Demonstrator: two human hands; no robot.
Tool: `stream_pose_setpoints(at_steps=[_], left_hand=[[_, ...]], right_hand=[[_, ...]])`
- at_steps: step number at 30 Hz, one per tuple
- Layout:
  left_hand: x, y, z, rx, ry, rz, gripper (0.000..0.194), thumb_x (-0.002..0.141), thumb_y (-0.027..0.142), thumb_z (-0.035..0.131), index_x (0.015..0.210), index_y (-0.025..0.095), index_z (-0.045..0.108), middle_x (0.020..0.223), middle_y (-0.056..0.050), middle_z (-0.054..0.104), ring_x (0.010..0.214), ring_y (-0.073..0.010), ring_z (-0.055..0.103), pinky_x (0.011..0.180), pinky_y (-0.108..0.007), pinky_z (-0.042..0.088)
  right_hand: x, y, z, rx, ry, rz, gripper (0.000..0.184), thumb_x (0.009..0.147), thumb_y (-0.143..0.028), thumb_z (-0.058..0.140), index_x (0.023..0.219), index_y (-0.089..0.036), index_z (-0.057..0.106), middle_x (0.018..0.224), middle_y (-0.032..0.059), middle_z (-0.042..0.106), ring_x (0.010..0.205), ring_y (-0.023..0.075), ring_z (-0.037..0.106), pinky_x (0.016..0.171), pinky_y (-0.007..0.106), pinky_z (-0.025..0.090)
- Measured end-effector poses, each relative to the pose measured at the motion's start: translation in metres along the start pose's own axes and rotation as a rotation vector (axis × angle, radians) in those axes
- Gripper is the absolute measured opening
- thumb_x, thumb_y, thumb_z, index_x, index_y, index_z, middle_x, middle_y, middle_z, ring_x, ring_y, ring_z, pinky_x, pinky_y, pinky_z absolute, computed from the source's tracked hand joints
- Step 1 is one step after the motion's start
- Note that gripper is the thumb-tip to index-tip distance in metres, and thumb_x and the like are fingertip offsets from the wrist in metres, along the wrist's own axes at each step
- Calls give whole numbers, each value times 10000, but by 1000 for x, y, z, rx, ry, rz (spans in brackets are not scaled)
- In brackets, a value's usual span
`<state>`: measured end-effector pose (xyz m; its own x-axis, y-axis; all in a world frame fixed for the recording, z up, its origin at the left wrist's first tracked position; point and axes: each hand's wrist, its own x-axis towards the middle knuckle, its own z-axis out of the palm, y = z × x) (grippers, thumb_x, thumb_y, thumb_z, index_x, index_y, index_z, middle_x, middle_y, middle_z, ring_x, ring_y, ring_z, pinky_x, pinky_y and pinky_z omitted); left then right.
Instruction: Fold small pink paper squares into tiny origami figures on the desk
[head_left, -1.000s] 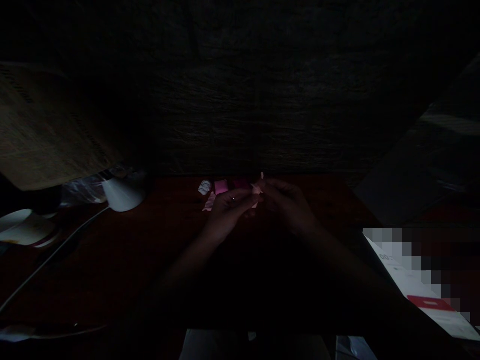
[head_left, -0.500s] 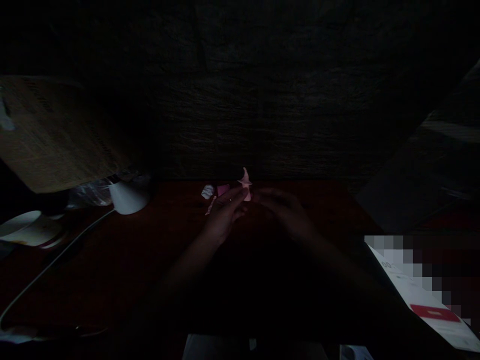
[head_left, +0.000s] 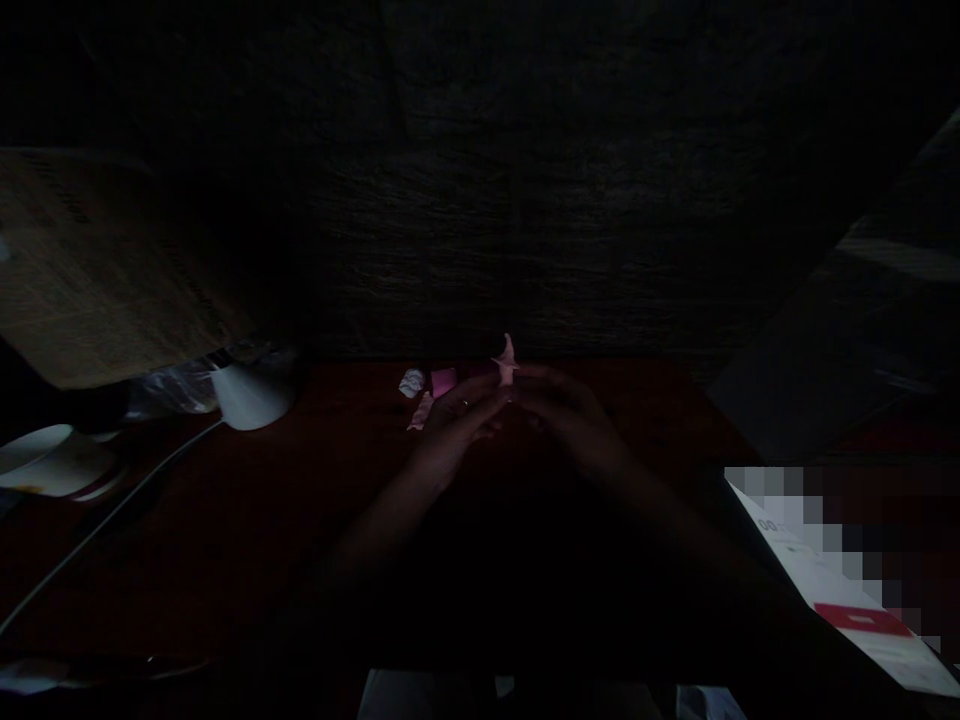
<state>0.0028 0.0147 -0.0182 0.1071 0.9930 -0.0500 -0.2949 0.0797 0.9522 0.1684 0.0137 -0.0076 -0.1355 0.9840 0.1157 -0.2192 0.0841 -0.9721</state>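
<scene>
My left hand (head_left: 459,425) is closed, its thumb and fingers pinching the lower part of a small pale pink piece (head_left: 507,355). The piece looks like folded or crumpled paper with a pointed, bent top and short points at its sides; I cannot make out its exact kind. From the other side my right hand (head_left: 570,415) presses its fingertips on the same lower part, which the fingers partly hide. Left of my hands lie a pink square (head_left: 443,382), a crumpled white ball (head_left: 411,382) and a pale pink strip (head_left: 421,411).
The dark reddish table (head_left: 322,480) meets a dark wall (head_left: 450,200). At left stand a white cone-shaped object (head_left: 251,397), a paper cup (head_left: 56,462), a white cable (head_left: 112,525) and a cardboard box (head_left: 105,270). A lit screen (head_left: 817,570) is at lower right.
My right hand has moved in and now touches the pink piece, which has shifted slightly right. The left hand has moved along with it, uncovering more of the pink square and strip.
</scene>
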Motion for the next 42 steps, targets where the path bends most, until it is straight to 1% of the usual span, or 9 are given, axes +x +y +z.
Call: stream_pose_setpoints(at_steps=[4,7,11,13,16,20,27,31,42], left_hand=[[1,-1,-1,83,12,-9,412,692,356,919,1062,230,789,1036,-42,792,663,-82,639,625,-211,499],[0,1,-1,116,24,-23,369,698,338,915,1020,212,786,1011,-48,793,680,-89,652,628,-206,494],[-1,3,-1,153,35,-31,346,700,329,911,999,202,794,952,-47,784,684,-96,658,634,-209,496],[-2,3,-1,164,32,-24,353,691,338,916,997,205,801,935,-47,781,678,-101,656,632,-217,501],[-2,2,-1,178,22,-13,362,674,362,924,983,209,812,939,-56,782,672,-107,655,621,-224,507],[-2,2,-1,179,17,-18,352,665,371,930,958,211,818,914,-59,783,673,-113,657,618,-227,511],[-2,4,1,156,37,-52,278,685,330,918,920,218,820,939,-67,792,676,-113,661,626,-235,518],[-2,4,1,139,38,-59,251,694,325,914,903,222,820,957,-72,799,674,-114,662,640,-245,524],[-3,5,0,138,29,-56,364,640,392,940,917,198,805,1007,-69,805,659,-97,650,646,-235,519]], right_hand=[[6,1,-7,-37,76,-3,369,660,-419,896,972,-237,818,930,38,799,763,163,656,669,299,486],[12,4,-15,-65,118,-6,371,639,-444,906,938,-238,831,961,39,804,787,165,659,689,298,487],[26,9,-42,-133,199,-32,393,646,-479,887,950,-235,831,955,51,816,788,178,680,742,326,520],[33,12,-64,-303,235,-80,386,683,-475,868,976,-228,828,977,68,822,842,211,711,794,361,540],[42,17,-98,-746,307,-112,224,815,-407,779,936,-224,824,1049,79,830,956,256,751,877,393,551],[45,23,-127,-920,374,-44,140,882,-281,710,898,-210,830,1009,103,837,959,301,769,873,410,552],[50,30,-133,-1092,369,-7,161,920,-261,692,979,-256,842,1162,87,822,1127,327,749,961,413,540],[48,29,-135,-1149,346,5,188,934,-257,679,1017,-251,847,1172,92,820,1105,332,761,957,425,553],[47,27,-133,-1227,326,32,242,944,-325,687,1107,-230,838,1122,99,831,1033,312,785,894,371,563]])
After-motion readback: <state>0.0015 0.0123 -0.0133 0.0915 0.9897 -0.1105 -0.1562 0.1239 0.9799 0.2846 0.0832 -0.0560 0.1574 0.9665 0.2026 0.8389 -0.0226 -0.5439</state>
